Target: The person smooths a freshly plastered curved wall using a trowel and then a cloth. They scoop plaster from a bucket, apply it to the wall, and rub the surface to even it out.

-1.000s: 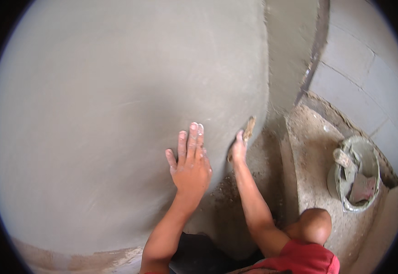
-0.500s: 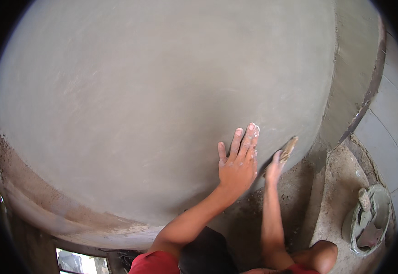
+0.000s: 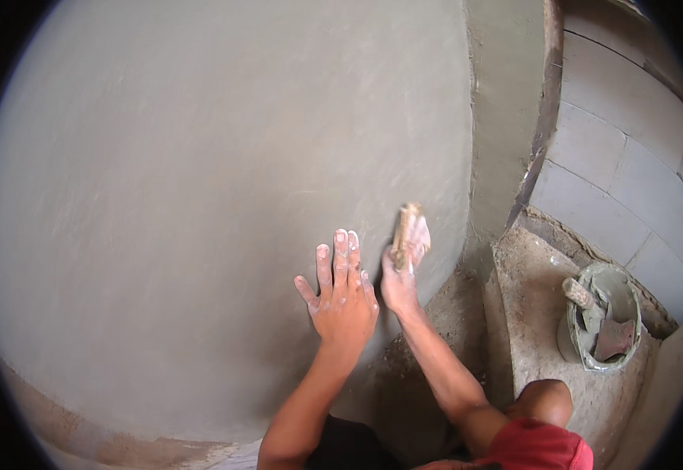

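Note:
Smooth grey wet plaster covers the wall (image 3: pixel 200 196) in front of me. My left hand (image 3: pixel 341 301) lies against it with the fingers stretched out, pale plaster smeared on the fingertips. Just to its right, my right hand (image 3: pixel 404 270) grips the pale, crusted handle of a plastering trowel (image 3: pixel 406 235) at the wall surface. The fingers and handle are slightly blurred, and the blade is mostly hidden behind them.
At the right, a bucket (image 3: pixel 565 341) of grey mortar holds a tool with a crusted handle (image 3: pixel 578 293) and a reddish piece (image 3: pixel 615 340). It stands on a rough ledge (image 3: pixel 533 274). Beyond a plastered corner strip (image 3: pixel 506 102) is a wall of grey blocks (image 3: pixel 592 141).
The view has swung right, so the wall edge and bucket sit further left. My right hand has moved up the wall with the trowel, its handle turning more upright. My left hand stays flat.

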A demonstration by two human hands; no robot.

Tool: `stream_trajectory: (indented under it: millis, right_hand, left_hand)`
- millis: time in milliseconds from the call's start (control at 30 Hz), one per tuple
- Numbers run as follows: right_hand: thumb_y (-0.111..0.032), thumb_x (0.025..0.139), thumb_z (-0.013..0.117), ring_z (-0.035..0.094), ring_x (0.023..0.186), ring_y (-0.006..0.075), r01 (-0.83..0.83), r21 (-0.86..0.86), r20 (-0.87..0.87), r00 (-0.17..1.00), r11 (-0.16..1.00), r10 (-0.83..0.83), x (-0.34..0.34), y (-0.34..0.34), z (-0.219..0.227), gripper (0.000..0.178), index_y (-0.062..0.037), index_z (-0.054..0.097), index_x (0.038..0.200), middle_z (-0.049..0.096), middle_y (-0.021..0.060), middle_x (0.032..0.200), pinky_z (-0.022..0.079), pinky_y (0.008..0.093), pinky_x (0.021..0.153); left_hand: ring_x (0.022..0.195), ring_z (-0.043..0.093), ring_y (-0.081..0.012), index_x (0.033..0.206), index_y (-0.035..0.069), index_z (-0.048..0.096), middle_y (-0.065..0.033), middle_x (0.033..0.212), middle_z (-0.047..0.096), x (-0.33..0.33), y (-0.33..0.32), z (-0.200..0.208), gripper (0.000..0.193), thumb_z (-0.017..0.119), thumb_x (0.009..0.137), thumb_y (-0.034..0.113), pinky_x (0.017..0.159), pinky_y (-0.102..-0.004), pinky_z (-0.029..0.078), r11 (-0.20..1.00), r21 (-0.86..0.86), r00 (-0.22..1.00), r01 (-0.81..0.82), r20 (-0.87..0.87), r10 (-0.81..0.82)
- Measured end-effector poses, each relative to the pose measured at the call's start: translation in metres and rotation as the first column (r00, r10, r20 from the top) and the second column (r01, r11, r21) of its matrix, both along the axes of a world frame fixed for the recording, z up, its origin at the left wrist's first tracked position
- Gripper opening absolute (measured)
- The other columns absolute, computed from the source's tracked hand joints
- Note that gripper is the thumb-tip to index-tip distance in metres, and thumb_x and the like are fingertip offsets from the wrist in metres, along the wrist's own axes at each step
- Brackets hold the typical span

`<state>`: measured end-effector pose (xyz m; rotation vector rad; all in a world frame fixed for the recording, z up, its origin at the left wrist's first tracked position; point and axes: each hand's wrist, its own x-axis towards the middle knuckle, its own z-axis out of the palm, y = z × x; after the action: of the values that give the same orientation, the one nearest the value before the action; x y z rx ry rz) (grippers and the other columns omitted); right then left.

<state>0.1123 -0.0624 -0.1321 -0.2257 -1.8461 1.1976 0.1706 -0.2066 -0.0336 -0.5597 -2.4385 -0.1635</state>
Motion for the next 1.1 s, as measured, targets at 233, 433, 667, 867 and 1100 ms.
stream_trajectory:
  millis: [233, 433, 667, 867, 1100]
  right_hand:
    - [-0.039, 0.112, 0.045, 0.001, 0.163, 0.0435, 0.125, -0.127, -0.008, 0.992, 0.984, -0.127, -0.009, 0.058, 0.181, 0.075, -0.0094, 0.011, 0.171, 0.006, 0.0178, 0.178, -0.003, 0.0547, 0.129]
    - [-0.021, 0.105, 0.05, 0.001, 0.161, 0.0506, 0.137, 0.699, -0.229, 0.973, 0.702, 0.038, -0.022, 0.064, 0.143, 0.075, -0.0075, 0.017, 0.17, 0.007, 0.0272, 0.176, -0.002, 0.0654, 0.126]
    - [-0.034, 0.11, 0.049, -0.006, 0.161, 0.0511, -0.007, 0.206, -0.049, 0.999, 0.979, 0.018, -0.019, 0.072, 0.139, 0.076, -0.0219, 0.007, 0.172, -0.006, 0.0192, 0.178, 0.001, 0.0646, 0.127]
    - [-0.038, 0.11, 0.049, -0.007, 0.161, 0.0517, -0.07, 0.523, 0.107, 0.994, 0.85, 0.016, -0.022, 0.069, 0.148, 0.077, -0.0261, 0.006, 0.172, -0.005, 0.0181, 0.178, 0.001, 0.068, 0.126]
    - [-0.041, 0.112, 0.044, -0.006, 0.161, 0.0506, 0.049, 0.111, -0.019, 0.999, 0.993, -0.047, -0.016, 0.074, 0.162, 0.075, -0.0266, 0.002, 0.172, -0.005, 0.0186, 0.178, 0.001, 0.0654, 0.127]
  left_hand:
    - [0.161, 0.017, -0.0418, 0.169, 0.011, 0.024, -0.0054, 0.178, 0.016, 0.012, 0.002, 0.002, 0.076, 0.058, 0.102, 0.025, 0.118, -0.0813, 0.014, 0.998, 0.055, 0.999, 0.02, -0.048, -0.017]
    - [0.162, 0.012, -0.045, 0.169, 0.008, 0.023, -0.0077, 0.178, 0.014, 0.009, 0.012, 0.001, 0.077, 0.059, 0.102, 0.024, 0.118, -0.0816, 0.008, 0.999, 0.046, 1.0, -0.024, 0.006, 0.024]
    - [0.163, 0.009, -0.0443, 0.169, 0.008, 0.024, -0.0088, 0.178, 0.013, 0.01, 0.012, 0.004, 0.076, 0.058, 0.102, 0.024, 0.118, -0.0819, 0.007, 0.998, 0.056, 0.999, 0.008, -0.039, -0.006]
    - [0.162, 0.015, -0.0396, 0.17, 0.013, 0.025, -0.0017, 0.179, 0.015, 0.007, 0.008, 0.005, 0.078, 0.06, 0.101, 0.025, 0.118, -0.0811, 0.013, 0.999, -0.012, 0.998, -0.048, 0.048, 0.049]
    - [0.162, 0.015, -0.0399, 0.17, 0.014, 0.024, -0.0016, 0.179, 0.015, 0.011, 0.008, 0.004, 0.08, 0.063, 0.1, 0.025, 0.118, -0.0815, 0.012, 0.999, 0.022, 0.999, -0.03, 0.014, 0.03]
